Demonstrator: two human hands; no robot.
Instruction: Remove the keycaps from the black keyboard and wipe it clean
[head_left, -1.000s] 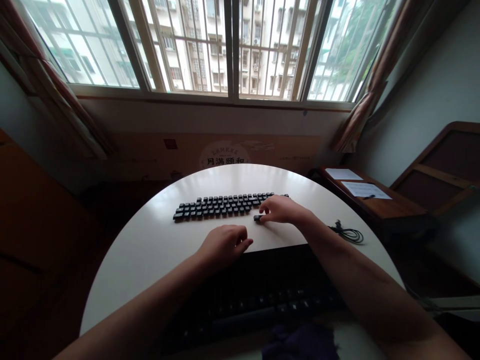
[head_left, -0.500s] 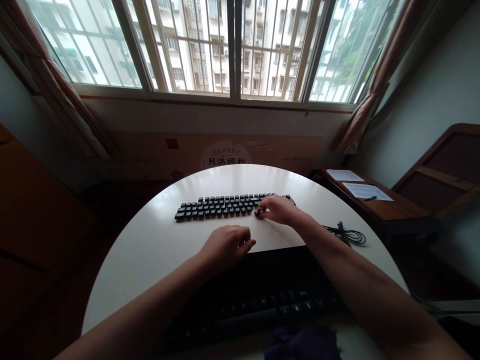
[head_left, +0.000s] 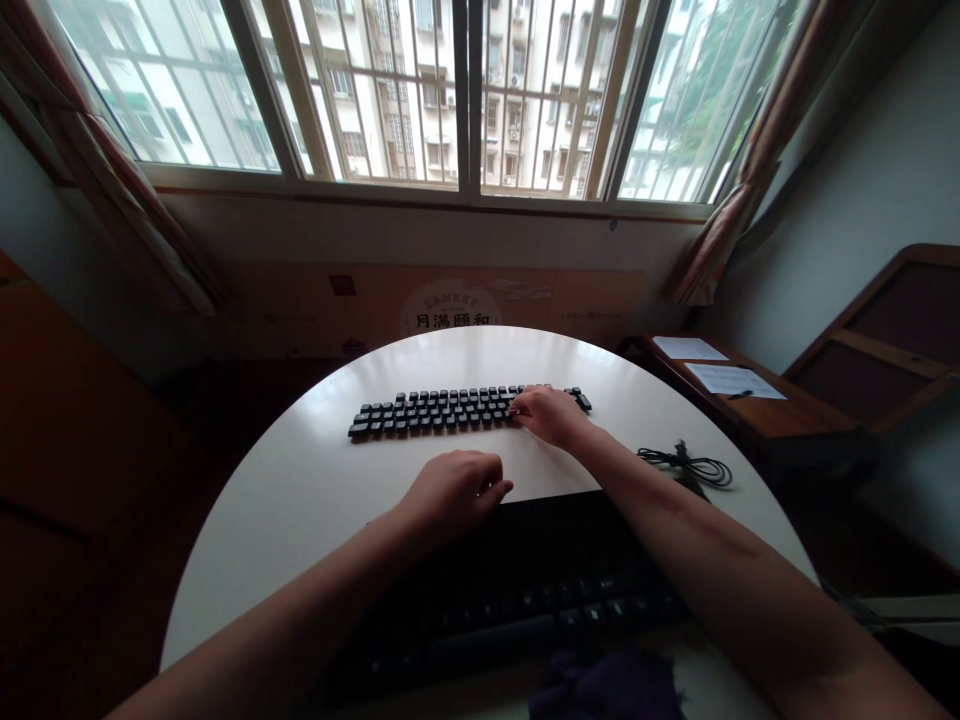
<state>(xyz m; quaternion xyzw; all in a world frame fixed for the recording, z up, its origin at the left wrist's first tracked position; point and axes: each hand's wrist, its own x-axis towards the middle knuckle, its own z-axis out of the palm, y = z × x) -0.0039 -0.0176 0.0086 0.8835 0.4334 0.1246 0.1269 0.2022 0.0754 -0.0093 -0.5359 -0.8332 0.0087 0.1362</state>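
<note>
1. Your right hand (head_left: pixel 551 415) is at the right-hand part of the black keycaps (head_left: pixel 435 413), fingers bent and tips down among them. You have thumb and forefinger close together, but I cannot tell whether they pinch a keycap.
2. Those keycaps lie in several close rows across the far half of the white round table (head_left: pixel 277 510); your hand hides some of them.
3. Your left hand (head_left: pixel 454 485) is loosely curled by the far edge of the black keyboard (head_left: pixel 555 545), thumb pointing right. I cannot tell whether you have anything inside it.
4. The keyboard lies nearest you, partly under your forearms in the view, with keys visible in its near rows; much of it is too dark to read.
5. Just nearer you is a purple cloth (head_left: pixel 604 688).
6. To your right, beyond your right forearm, lies a coiled black cable (head_left: pixel 705 467).
</note>
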